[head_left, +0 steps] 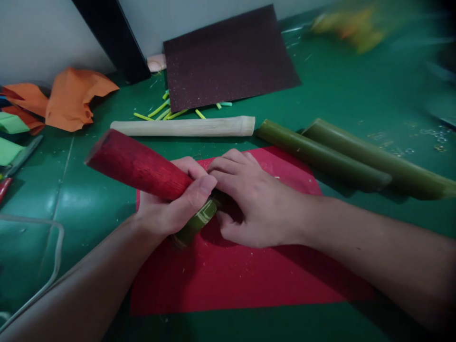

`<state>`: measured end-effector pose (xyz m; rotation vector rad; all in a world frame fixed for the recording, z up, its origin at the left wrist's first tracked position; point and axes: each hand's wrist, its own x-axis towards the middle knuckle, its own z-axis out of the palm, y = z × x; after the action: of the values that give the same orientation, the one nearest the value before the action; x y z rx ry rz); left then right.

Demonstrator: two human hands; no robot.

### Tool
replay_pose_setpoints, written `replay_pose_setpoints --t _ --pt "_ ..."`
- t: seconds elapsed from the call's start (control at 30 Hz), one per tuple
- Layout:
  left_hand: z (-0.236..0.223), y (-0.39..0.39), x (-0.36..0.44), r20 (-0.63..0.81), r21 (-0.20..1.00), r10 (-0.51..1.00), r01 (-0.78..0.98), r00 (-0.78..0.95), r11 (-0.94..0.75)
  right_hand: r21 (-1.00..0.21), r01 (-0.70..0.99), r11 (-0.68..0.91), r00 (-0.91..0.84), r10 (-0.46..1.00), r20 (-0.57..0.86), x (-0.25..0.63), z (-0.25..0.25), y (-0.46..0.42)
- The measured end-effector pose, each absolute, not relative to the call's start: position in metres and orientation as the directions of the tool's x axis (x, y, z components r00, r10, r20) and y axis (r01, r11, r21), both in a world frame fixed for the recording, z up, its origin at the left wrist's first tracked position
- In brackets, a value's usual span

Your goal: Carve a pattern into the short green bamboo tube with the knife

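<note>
My left hand (178, 204) is closed around a thick red stick (138, 164), its thumb lying along the top. The stick tilts up toward the left, with its slanted, darker end free. Under that thumb, a short green bamboo piece (204, 213) crosses the stick, with shiny clear bands wound around it. My right hand (249, 204) has curled fingers on the upper end of the green bamboo piece. Its fingertips are partly hidden, and so is the spot where stick and bamboo meet. Below both hands lies a sheet of red paper (228, 285) with small specks on it.
Behind my hands lies a pale peeled stick (185, 127). Two green bamboo lengths (327, 154) rest at right, near small clear rings (406, 140). A dark brown sheet (231, 59) covers some yellow-green strips (158, 109). Crumpled orange paper (73, 102) sits at left.
</note>
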<state>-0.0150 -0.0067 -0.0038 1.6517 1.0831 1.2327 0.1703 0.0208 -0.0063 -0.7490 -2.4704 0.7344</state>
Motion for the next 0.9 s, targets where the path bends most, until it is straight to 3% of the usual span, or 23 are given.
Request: replay_pose_setpoints --t 0.27,0.47,0.9 --pt "-0.003 -0.0066 -0.0155 0.313 0.906 0.932 0.235 0.183 -0.351 -0.624 0.328 0.709 -0.793 0.566 0.226 0.1739 -0.0076 0.0283" --pt "-0.0039 -0.0073 -0.0131 0.346 0.902 0.929 0.226 0.131 -0.368 -0.607 0.315 0.729 -0.795 0.552 0.252 0.1753 -0.0109 0.0303" --pt "-0.0068 -0.0074 -0.0172 0.333 0.913 0.92 0.171 0.208 -0.37 -0.602 0.284 0.746 -0.803 0.529 0.276 0.1724 -0.0124 0.0265"
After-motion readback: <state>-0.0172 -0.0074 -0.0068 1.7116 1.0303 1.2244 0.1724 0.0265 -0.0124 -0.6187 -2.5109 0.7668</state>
